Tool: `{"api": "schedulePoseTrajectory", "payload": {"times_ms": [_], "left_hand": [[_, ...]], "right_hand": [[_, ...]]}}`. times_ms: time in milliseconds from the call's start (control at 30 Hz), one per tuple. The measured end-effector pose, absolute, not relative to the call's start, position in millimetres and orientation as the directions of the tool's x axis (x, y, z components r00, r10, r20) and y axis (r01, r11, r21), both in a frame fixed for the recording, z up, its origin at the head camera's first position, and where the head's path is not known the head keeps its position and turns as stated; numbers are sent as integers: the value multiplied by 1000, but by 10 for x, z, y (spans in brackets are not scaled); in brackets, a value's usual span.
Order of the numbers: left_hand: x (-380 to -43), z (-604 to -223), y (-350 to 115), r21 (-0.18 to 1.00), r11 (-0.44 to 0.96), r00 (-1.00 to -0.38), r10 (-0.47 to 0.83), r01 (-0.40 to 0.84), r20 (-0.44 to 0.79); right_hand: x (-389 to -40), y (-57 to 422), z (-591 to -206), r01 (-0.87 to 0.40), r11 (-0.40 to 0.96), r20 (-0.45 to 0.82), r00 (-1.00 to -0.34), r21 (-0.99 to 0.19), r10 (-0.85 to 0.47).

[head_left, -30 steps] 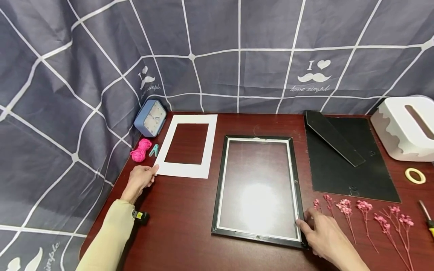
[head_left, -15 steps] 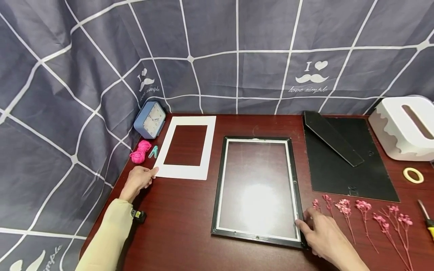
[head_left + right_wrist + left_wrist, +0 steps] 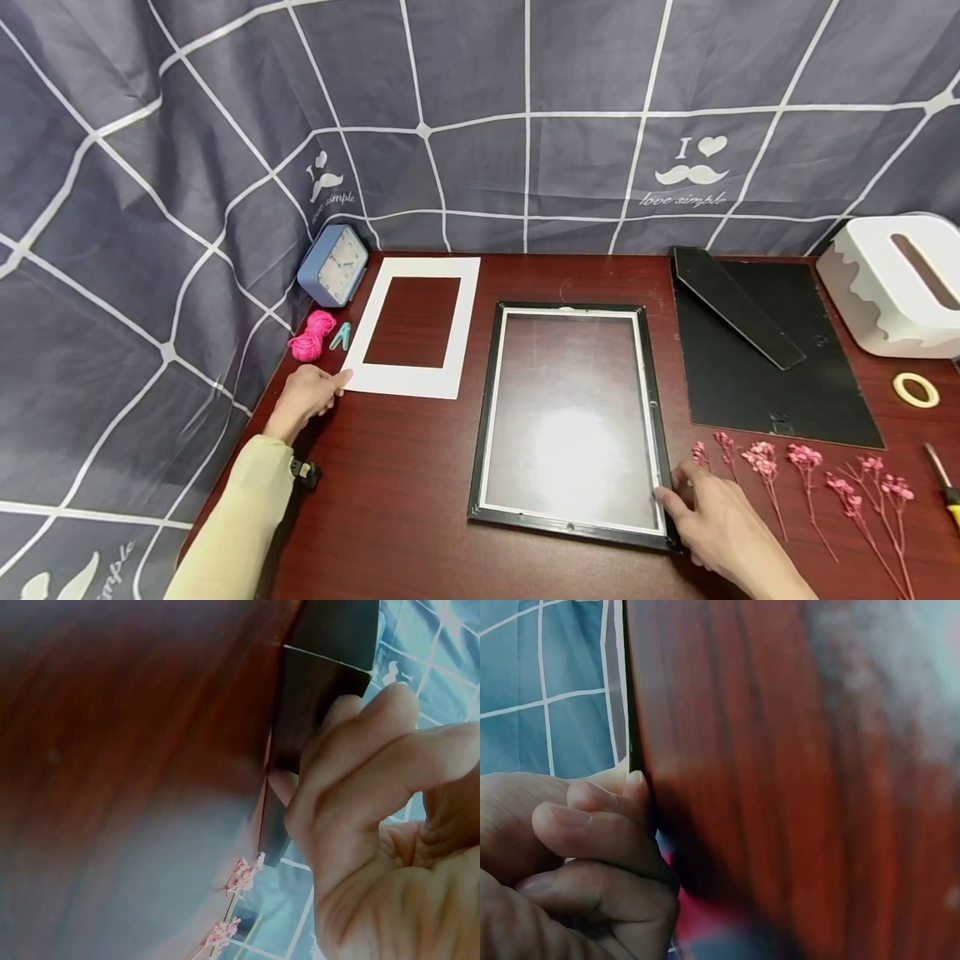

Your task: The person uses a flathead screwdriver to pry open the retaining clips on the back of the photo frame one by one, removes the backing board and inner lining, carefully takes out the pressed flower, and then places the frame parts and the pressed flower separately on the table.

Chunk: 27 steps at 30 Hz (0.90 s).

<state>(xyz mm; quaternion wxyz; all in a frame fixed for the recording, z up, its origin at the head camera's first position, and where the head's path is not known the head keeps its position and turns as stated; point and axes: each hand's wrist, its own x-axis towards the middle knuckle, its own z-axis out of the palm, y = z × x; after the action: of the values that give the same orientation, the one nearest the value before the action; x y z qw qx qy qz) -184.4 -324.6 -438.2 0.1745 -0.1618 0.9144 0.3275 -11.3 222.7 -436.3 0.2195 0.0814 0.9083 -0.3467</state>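
A white picture mat (image 3: 401, 381) lies flat on the dark red table, its front left corner pinched by my left hand (image 3: 306, 397). In the left wrist view that hand's fingers (image 3: 611, 844) are curled near the table edge. To the right lies a black picture frame (image 3: 572, 527) with a clear pane and a white inner border. My right hand (image 3: 723, 523) grips its right side near the front corner, thumb on the inner edge and fingers outside. The right wrist view shows the curled fingers (image 3: 360, 765) against the dark frame side.
A black backing board (image 3: 738, 379) with its stand lies right of the frame. Several pink dried flowers (image 3: 806, 457) lie beside my right hand. Tape (image 3: 916, 390), a tissue box (image 3: 892, 283) and a screwdriver (image 3: 951, 492) sit farther right. A clock (image 3: 333, 265), pink yarn (image 3: 311, 335) and clip (image 3: 341, 336) stand left.
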Motion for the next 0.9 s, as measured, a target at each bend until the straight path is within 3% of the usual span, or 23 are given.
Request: {"api": "schedulePoseTrajectory", "payload": {"times_ms": [133, 367, 467, 767, 900], "left_hand": [[-1900, -4399, -3308, 535, 745, -884, -159, -399, -439], [-2155, -4918, -3747, 434, 829, -887, -148, -352, -437], [-2177, -4972, -3820, 405, 845, -880, -150, -350, -450], [-1905, -4393, -3378, 507, 763, -870, -145, -401, -471], [-1889, -4374, -3341, 507, 759, -867, -148, -408, -476]], "right_hand": [[-110, 2226, -4366, 302, 745, -455, -890, -595, -3], [-110, 2228, -4364, 279, 771, -437, -899, -573, 1], [-116, 2234, -4368, 274, 776, -435, -901, -568, 0], [-117, 2238, -4370, 284, 766, -434, -901, -577, 7], [-112, 2245, -4372, 281, 768, -430, -903, -575, 8]]}}
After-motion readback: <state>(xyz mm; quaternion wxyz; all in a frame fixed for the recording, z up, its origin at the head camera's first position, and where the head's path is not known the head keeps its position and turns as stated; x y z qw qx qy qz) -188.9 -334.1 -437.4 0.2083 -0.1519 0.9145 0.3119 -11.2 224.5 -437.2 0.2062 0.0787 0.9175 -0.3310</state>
